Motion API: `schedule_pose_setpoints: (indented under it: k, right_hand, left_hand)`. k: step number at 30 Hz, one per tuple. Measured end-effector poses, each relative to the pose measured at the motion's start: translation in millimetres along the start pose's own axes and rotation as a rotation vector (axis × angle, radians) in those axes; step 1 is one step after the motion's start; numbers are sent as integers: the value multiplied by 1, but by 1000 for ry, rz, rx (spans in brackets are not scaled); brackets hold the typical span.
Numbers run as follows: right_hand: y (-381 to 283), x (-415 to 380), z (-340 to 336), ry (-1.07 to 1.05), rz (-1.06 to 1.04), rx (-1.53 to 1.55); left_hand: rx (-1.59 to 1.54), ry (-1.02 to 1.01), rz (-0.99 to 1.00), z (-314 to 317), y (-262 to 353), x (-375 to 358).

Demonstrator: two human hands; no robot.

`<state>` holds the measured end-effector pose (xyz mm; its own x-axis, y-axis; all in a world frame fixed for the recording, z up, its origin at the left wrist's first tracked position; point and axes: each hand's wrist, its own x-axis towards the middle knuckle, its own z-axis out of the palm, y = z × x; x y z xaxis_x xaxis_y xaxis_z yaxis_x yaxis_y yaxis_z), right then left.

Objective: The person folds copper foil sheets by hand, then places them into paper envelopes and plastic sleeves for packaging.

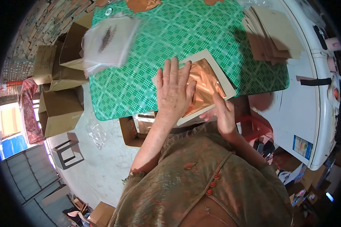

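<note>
A shiny copper-coloured foil sheet (206, 85) lies creased on a cream card (224, 68), whose border shows around it. The card rests tilted at the front edge of the table, partly past it. My left hand (173, 90) lies over the card's left side, fingers stretched out and palm down, covering part of the foil. At the lower right edge, my right hand (225, 115) grips the card, with the thumb near the top face and the fingers lower down, partly hidden.
A green checked cloth covers the table (170, 34). Clear plastic sleeves (110, 41) lie at its left, and stacked cream cards (272, 34) at its right. An open box (132, 130) with foil packs sits under the front edge. Cardboard boxes (62, 108) stand left; a white fridge (295, 98) stands right.
</note>
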<state>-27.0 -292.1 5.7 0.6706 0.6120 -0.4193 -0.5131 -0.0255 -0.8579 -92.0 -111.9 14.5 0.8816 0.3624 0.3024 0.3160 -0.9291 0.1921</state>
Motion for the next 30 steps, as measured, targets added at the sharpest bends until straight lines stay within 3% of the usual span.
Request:
schedule_pose_setpoints:
  k: [8, 17, 20, 25, 30]
  right_hand:
    - [23, -7, 18, -109, 140, -21]
    - [30, -4, 21, -57, 171, 145]
    - [29, -4, 19, -71, 186, 159]
    - [31, -3, 15, -140, 179, 199]
    - [23, -7, 18, -94, 133, 152]
  left_hand:
    - [12, 20, 7, 3, 0, -1]
    - [22, -74, 46, -14, -4, 1]
    - [56, -92, 191, -28, -7, 16]
    - [-188, -222, 513, -21, -19, 43]
    - [-229, -259, 541, -8, -24, 46]
